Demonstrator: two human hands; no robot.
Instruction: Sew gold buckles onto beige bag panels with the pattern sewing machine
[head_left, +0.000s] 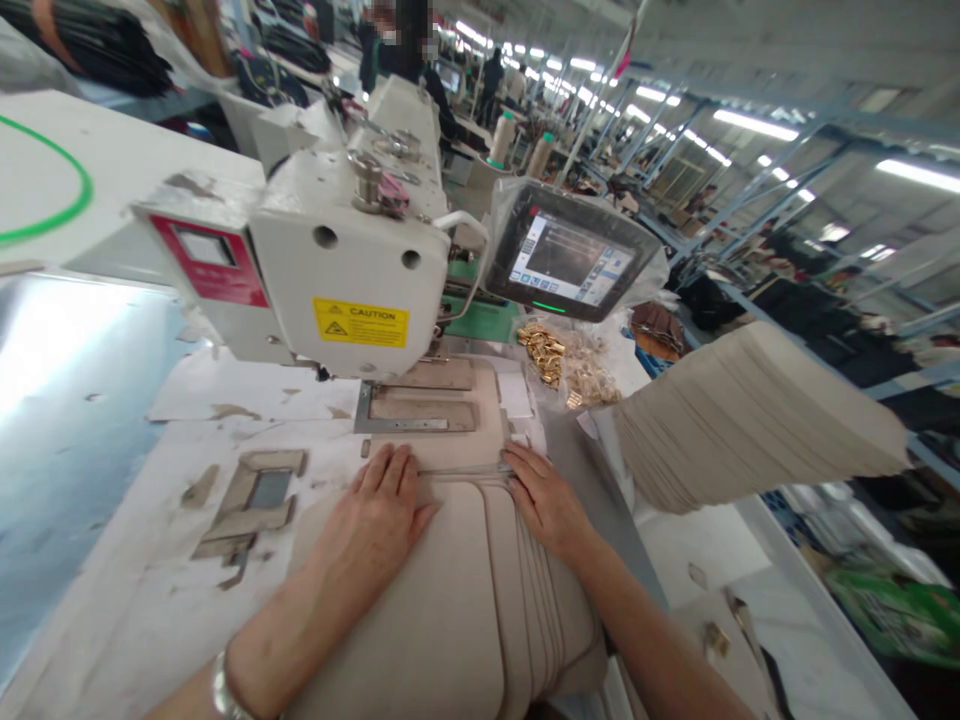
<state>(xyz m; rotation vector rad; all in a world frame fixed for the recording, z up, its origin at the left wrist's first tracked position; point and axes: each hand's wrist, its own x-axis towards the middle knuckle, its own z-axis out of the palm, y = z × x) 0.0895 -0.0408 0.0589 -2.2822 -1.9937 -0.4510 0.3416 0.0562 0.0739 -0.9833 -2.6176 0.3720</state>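
Note:
Beneath the head of a white sewing machine point(352, 260), a beige panel point(491, 410) lies under a metal clamp frame point(420, 424). My left hand point(386, 510) rests flat with its fingertips at the panel's near left edge, over a fanned stack of beige panels point(442, 600). Its thumb is spread from the fingers. On the right, my right hand point(547, 500) lies with fingers extended and slightly apart, its fingertips at the panel's near right corner. Neither hand is closed around anything.
A display screen point(570, 255) stands right of the machine, with bags of gold-coloured metal pieces point(544, 352) below it. A tall stack of beige panels point(750, 420) leans at the right. Taped beige strips point(247, 500) lie at left. People are in the background.

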